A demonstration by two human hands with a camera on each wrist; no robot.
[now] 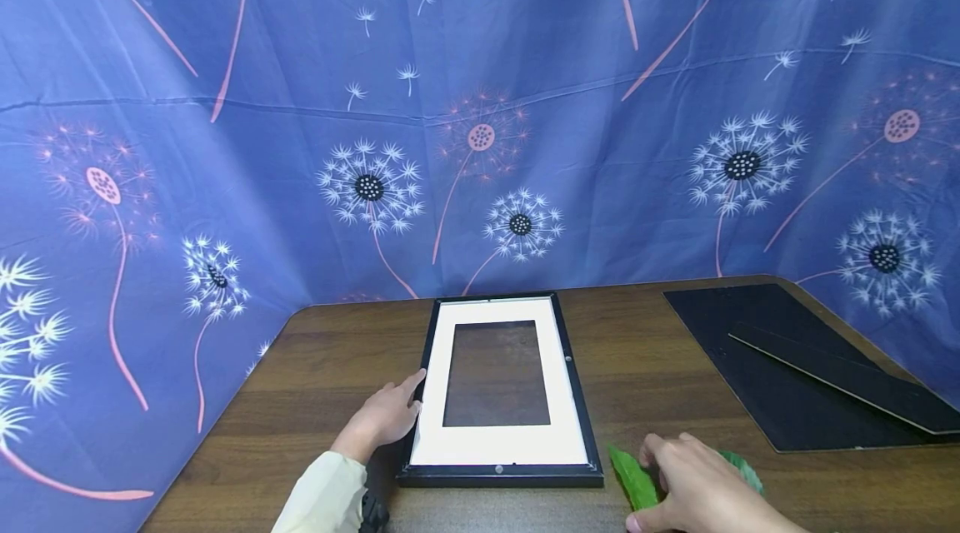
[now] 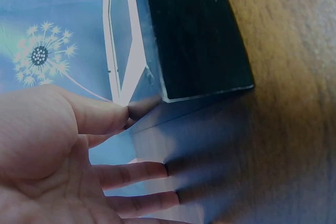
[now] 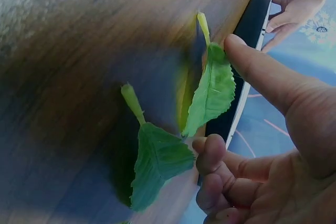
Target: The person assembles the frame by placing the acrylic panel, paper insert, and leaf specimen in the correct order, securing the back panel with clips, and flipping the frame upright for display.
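A black picture frame (image 1: 499, 479) with a white mat (image 1: 498, 446) lies flat in the middle of the table. My left hand (image 1: 386, 415) rests at its left edge, index finger stretched along the side; in the left wrist view the thumb tip (image 2: 118, 119) meets the frame's side while the other fingers extend below. To the right of the frame, my right hand (image 1: 693, 479) reaches over two green artificial leaves. Its thumb is at the stem end of the lighter leaf (image 3: 212, 90), and its bent fingertips are near that leaf's tip. The darker leaf (image 3: 157, 161) lies beside it.
On the table's right side lies a large black board (image 1: 735, 375), with a narrower black panel (image 1: 832, 371) tilted across it. A blue dandelion-print cloth (image 1: 585, 141) hangs behind the wooden table (image 1: 337, 350) and along its left side.
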